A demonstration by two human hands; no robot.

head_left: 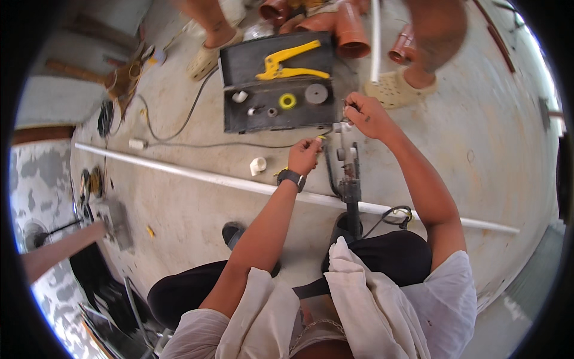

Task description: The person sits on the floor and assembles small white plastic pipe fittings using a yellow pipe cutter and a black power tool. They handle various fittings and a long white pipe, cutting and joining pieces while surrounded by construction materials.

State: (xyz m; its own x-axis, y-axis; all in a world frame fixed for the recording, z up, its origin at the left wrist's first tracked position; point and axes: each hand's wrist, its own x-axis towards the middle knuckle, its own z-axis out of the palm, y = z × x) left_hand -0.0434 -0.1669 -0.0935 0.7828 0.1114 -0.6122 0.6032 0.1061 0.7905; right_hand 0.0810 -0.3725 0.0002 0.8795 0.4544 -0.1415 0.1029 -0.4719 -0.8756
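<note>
A: Hands?
B: Apart. Left hand [305, 157] is pinching; can't tell on what. Right hand [366, 116] is curling at the far end of the tool [351, 188]; grip unclear.
A: Tool?
B: Running from right shoe [339, 230] toward case [248, 122], crossing pipe [197, 172].
A: Labels?
B: Too small to tell.
A: Edges, room?
B: Case's near edge is lying just beyond left hand. Gap between case and pipe is holding a white elbow [258, 166].

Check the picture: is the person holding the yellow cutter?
No, the yellow cutter lies in the open black case, apart from the left hand and the right hand.
</note>
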